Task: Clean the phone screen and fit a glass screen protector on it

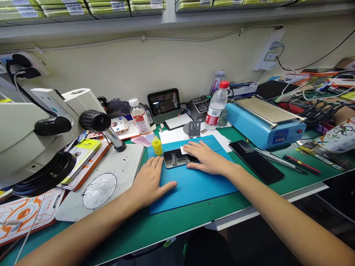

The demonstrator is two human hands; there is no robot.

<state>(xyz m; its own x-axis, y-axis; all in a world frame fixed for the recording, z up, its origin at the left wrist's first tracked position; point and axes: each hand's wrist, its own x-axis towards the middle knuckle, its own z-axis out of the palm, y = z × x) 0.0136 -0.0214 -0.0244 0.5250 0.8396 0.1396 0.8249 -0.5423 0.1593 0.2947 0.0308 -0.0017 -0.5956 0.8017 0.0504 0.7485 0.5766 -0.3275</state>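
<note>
A dark-screened phone point(177, 158) lies on the blue mat point(191, 188). My right hand point(203, 155) rests over its right end, fingers stretched forward and flat. Under those fingertips a small white piece point(183, 150), paper or cloth, is pressed against the phone. My left hand point(149, 181), with a ring on one finger, lies flat at the mat's left edge, thumb spread away and nothing held. Its fingertips are near the phone's left end. Just beyond them stands a small yellow bottle point(157, 145).
A microscope point(91, 122) with a pale base stands left. Behind the mat are a water bottle point(216, 105), a drink bottle point(139, 116) and a small screen device point(164, 103). At right are another dark phone point(256, 162), tweezers point(277, 159) and a blue heating plate point(249, 125).
</note>
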